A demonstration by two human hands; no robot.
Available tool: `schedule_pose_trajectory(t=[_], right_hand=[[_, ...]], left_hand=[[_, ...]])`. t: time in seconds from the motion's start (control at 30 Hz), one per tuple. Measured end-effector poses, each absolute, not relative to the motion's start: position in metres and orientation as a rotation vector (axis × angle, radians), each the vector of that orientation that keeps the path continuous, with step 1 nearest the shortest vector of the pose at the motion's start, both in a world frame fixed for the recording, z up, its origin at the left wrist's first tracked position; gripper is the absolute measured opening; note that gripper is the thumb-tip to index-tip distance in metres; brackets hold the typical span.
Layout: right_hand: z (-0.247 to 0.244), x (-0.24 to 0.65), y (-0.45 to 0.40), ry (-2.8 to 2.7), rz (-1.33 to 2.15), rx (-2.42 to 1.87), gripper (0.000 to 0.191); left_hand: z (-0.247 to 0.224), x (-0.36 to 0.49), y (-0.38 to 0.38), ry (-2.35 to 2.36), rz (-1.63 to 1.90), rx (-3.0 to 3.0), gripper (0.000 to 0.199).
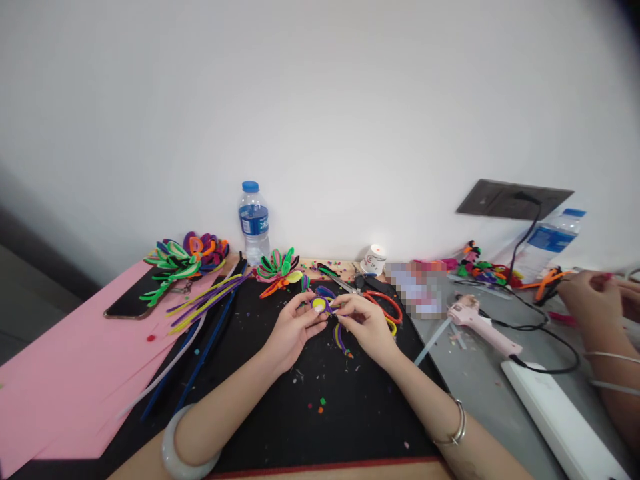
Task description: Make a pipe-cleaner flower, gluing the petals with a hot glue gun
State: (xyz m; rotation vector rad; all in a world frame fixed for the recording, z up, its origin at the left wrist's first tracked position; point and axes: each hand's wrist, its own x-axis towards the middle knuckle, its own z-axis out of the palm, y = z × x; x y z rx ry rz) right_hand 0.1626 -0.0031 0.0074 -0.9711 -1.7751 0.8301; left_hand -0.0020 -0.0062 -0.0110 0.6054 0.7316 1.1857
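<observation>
My left hand (295, 330) pinches a small purple piece with a round yellow centre (319, 305), above the black mat (280, 427). From the right, my right hand (367, 327) closes its fingertips on the purple strand at the edge of that same piece. A curved purple and yellow strip (341, 339) hangs just below the fingers. Behind the hands lie scissors with orange handles (393, 307) and a green pipe-cleaner flower (279, 267).
Pink paper (65, 360), a phone (134, 293) and loose pipe cleaners (207, 300) lie left. A bottle (255, 223) and paper cup (373, 260) stand behind. Rightward are a glue gun (483, 325), power strip (563, 417) and another person's hands (593, 303).
</observation>
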Motion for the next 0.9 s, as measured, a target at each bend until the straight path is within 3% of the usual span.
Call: schedule_pose_trajectory(t=[0.33, 0.9], right_hand=[[0.0111, 0.1589, -0.0096, -1.803, 0.655, -0.969, 0.012], [0.0105, 0.1566, -0.0115, -1.769, 0.661, -0.970, 0.011]], left_hand=[[-0.0118, -0.0010, -0.0082, 0.775, 1.195, 0.594, 0.031], [-0.0139, -0.0007, -0.0090, 0.758, 1.195, 0.612, 0.034]])
